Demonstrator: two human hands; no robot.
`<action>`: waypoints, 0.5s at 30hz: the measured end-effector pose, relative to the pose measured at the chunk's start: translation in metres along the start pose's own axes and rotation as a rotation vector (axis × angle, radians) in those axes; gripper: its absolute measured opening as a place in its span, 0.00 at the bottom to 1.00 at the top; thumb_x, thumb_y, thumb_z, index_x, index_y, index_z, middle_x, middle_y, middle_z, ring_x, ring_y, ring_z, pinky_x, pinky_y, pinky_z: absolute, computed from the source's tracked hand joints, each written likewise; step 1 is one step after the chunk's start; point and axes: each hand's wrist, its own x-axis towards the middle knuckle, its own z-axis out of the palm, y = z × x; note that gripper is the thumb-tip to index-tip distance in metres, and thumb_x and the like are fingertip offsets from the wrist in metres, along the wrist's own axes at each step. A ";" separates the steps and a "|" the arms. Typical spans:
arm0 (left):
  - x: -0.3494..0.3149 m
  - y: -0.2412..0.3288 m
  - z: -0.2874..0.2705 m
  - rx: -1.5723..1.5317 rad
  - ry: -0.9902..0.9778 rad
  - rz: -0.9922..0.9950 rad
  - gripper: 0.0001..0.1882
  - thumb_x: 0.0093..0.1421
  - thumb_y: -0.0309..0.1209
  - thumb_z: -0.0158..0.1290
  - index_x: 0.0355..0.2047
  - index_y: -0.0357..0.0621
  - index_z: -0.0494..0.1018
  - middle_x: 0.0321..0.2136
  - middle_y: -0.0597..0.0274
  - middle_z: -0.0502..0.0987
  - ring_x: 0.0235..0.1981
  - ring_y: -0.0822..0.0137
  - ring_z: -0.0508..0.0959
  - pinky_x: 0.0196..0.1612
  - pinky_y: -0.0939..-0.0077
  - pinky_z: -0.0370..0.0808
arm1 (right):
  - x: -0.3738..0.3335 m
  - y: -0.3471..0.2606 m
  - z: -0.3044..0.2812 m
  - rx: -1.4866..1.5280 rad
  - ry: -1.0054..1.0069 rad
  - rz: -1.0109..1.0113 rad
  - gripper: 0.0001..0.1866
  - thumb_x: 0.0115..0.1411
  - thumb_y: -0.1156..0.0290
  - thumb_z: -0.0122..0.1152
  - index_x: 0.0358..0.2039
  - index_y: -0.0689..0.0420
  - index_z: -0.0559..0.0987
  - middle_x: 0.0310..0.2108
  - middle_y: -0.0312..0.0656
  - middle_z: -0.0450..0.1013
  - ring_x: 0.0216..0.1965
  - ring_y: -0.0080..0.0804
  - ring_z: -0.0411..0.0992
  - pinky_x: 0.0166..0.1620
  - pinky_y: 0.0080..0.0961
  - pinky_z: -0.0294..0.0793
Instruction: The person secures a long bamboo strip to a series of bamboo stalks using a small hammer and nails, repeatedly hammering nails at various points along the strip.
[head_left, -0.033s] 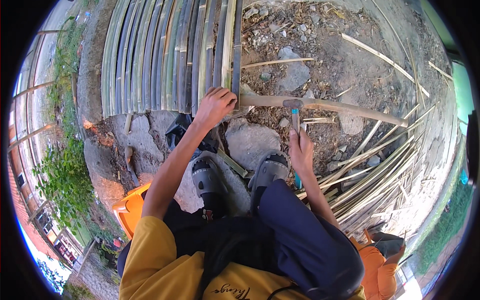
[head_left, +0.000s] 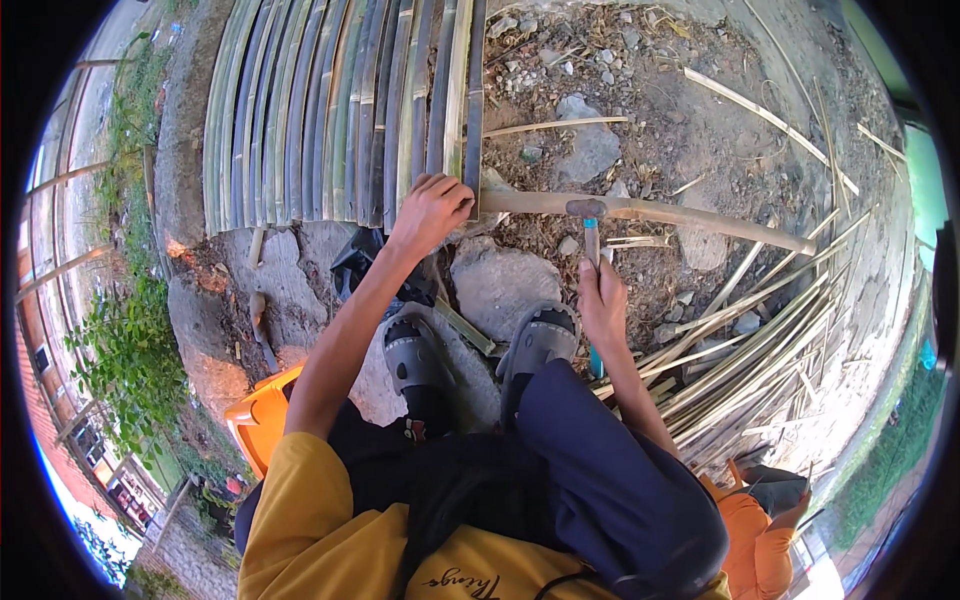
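Bamboo slats [head_left: 345,120] lie side by side at the upper left, and from my remote seat I see the left hand [head_left: 438,210] at their near right corner. Its fingers curl over the end slats; whether they pinch anything small, I cannot tell. On the right hand [head_left: 603,305], the fingers wrap the hammer [head_left: 592,240] around mid-handle, its head showing over the wooden pole [head_left: 700,215]; I cannot judge contact from above.

To do this well, I would press the outer slats flat, line up their ends, and tuck the left fingertips clear of any blow. A lower hold on the handle should hit harder, this one steers more finely.

My count: one hammer, one pole, two hands, two grey shoes [head_left: 415,357], one orange plastic object [head_left: 257,415] and one other person [head_left: 760,545]. Slats number more than a dozen, too tightly set for me to be exact; the loose strips [head_left: 765,365] are too tangled to count.
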 end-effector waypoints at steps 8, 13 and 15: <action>-0.006 0.006 0.015 0.050 0.087 -0.108 0.07 0.57 0.30 0.64 0.34 0.48 0.77 0.32 0.63 0.77 0.39 0.57 0.79 0.51 0.61 0.72 | 0.004 0.010 -0.002 -0.055 0.010 -0.021 0.17 0.76 0.59 0.52 0.37 0.61 0.74 0.20 0.32 0.66 0.19 0.18 0.66 0.23 0.23 0.67; 0.000 -0.003 -0.003 -0.012 0.037 0.011 0.11 0.56 0.31 0.65 0.37 0.47 0.76 0.35 0.61 0.77 0.44 0.56 0.77 0.56 0.57 0.69 | 0.003 -0.001 0.002 -0.133 -0.031 -0.029 0.17 0.75 0.59 0.52 0.43 0.62 0.77 0.20 0.54 0.72 0.22 0.52 0.75 0.29 0.44 0.71; 0.000 0.003 -0.014 -0.049 -0.026 -0.064 0.23 0.54 0.36 0.69 0.49 0.49 0.76 0.49 0.57 0.76 0.56 0.53 0.73 0.62 0.50 0.65 | 0.007 -0.006 0.007 -0.183 -0.041 -0.077 0.16 0.75 0.61 0.52 0.43 0.62 0.79 0.20 0.52 0.71 0.21 0.46 0.75 0.29 0.42 0.70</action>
